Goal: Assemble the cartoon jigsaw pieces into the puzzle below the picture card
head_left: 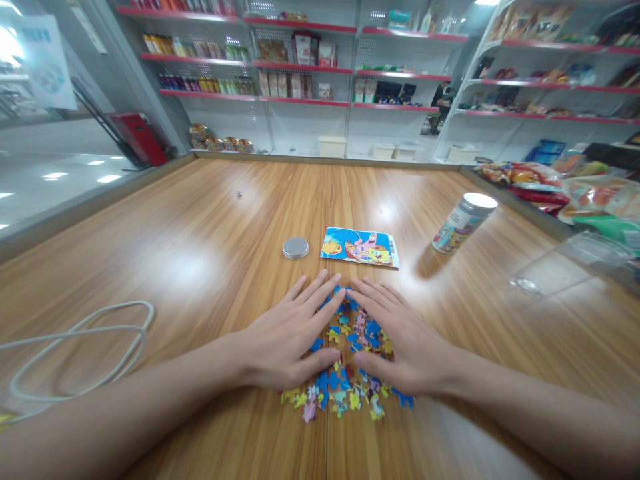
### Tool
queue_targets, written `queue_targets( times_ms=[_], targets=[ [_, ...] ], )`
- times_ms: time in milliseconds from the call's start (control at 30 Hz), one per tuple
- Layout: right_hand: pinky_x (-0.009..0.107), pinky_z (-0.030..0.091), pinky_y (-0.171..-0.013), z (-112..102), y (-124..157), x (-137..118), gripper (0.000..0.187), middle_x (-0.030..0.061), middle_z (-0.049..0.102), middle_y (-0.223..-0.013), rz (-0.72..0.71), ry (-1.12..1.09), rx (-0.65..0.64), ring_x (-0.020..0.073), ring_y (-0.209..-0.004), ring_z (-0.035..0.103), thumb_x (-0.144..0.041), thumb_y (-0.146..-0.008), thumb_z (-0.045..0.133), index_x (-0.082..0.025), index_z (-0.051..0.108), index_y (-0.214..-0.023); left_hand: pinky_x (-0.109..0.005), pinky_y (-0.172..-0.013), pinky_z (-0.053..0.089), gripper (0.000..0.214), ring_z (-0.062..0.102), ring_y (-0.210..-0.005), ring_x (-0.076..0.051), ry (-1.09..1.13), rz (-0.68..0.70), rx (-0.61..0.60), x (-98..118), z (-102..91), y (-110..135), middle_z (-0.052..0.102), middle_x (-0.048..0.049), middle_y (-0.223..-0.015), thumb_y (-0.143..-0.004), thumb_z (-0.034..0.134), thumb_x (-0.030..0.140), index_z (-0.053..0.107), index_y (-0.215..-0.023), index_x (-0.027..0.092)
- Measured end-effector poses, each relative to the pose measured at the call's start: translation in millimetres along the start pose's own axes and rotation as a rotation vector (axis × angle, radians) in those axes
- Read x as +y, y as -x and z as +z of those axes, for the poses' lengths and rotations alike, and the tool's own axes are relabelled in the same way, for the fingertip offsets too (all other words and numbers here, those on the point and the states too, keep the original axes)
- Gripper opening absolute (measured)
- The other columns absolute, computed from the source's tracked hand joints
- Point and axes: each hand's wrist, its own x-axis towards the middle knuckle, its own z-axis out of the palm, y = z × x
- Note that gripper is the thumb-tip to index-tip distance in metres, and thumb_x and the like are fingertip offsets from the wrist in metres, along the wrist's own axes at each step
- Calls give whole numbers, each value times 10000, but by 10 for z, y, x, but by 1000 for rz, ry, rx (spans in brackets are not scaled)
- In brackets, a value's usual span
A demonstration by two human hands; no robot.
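A heap of small colourful puzzle pieces [345,373] lies on the wooden table [200,253] close in front of me. My left hand [290,333] lies flat on the left side of the heap, fingers stretched out and together. My right hand [395,333] lies flat on the right side, fingers out, its fingertips nearly meeting those of the left hand. Both palms cover part of the pieces. Beyond the heap lies a cartoon picture card [360,247], with a round metal lid [295,248] to its left and a cylindrical can [463,222] to its right.
A white cable [75,347] loops on the table at the left. Snack bags [550,183] and a clear plastic container [575,263] sit at the right edge. Store shelves [300,67] with goods line the back wall.
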Motion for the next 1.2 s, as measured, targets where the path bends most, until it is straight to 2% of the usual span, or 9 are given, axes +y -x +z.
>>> queue_targets(
  times_ms=[67, 167, 267, 400, 600, 767, 867, 1033, 1200],
  targets=[
    [633, 280, -1207, -15, -6, -2, 849, 184, 277, -1644, -24, -45, 25, 339, -1533, 246, -505, -879, 663, -172, 305, -1572, -698, -1242, 134, 891, -20, -1575, -365, 71, 23, 80, 2, -12, 13, 6, -147, -1696, -977, 522, 466, -38, -1624, 217],
    [686, 211, -1206, -38, -21, -23, 1013, 192, 183, -1668, -58, -20, -78, 384, -1546, 164, -651, -851, 653, -177, 190, -1616, -670, -1254, 159, 936, -44, -1576, -353, 183, 90, 123, 2, -26, 31, -40, -142, -1697, -945, 564, 355, -66, -1621, 202],
    [727, 149, -1195, -50, -35, -53, 1188, 212, 134, -1669, -84, 17, -174, 428, -1541, 129, -802, -783, 619, -164, 88, -1633, -632, -1255, 230, 954, -4, -1575, -352, 273, 158, 123, -5, -36, 42, -32, -143, -1698, -905, 599, 273, -24, -1625, 208],
    [728, 160, -1190, -49, -37, -82, 1214, 248, 154, -1656, -110, 10, -189, 434, -1533, 164, -797, -758, 651, -145, 114, -1629, -626, -1236, 285, 905, 87, -1572, -353, 367, 210, 164, -12, -74, 36, 61, -138, -1698, -885, 598, 233, 77, -1625, 231],
    [551, 340, -1206, -17, -20, -94, 800, 177, 436, -1565, -105, -78, -42, 285, -1466, 400, -516, -883, 686, -152, 377, -1526, -618, -1268, 226, 725, 184, -1571, -300, 296, 91, 434, -93, -55, -30, 269, -112, -1659, -864, 427, 19, 343, -1552, 231],
    [594, 328, -1200, 12, -24, -87, 705, 171, 443, -1560, -104, -67, -65, 308, -1464, 398, -459, -895, 682, -165, 442, -1489, -745, -1197, 218, 628, 152, -1555, -409, 46, -173, 283, -139, 87, -42, 269, -159, -1647, -846, 504, 54, 470, -1464, 165],
    [559, 393, -1162, 29, -31, -76, 615, 164, 510, -1499, -121, -108, 15, 299, -1406, 464, -393, -889, 695, -179, 507, -1435, -738, -1183, 261, 575, 159, -1548, -419, -2, -192, 219, -113, 109, -34, 264, -152, -1650, -890, 514, 118, 472, -1462, 171],
    [481, 505, -1003, 33, -49, -74, 372, 119, 654, -1245, -102, -122, 169, 261, -1157, 598, -262, -905, 654, -198, 627, -1270, -609, -1156, 412, 443, 421, -1407, -343, 18, -152, 314, -116, 78, -58, 506, -144, -1458, -897, 532, 158, 563, -1339, 158],
    [484, 494, -858, 8, -56, -55, 178, 96, 662, -993, 127, 68, 283, 267, -954, 600, -224, -918, 600, -186, 692, -1066, -514, -949, 540, 336, 576, -1092, -291, -86, -279, 415, -99, 75, -75, 609, -142, -1151, -897, 546, 194, 631, -1218, 142]
  ],
)
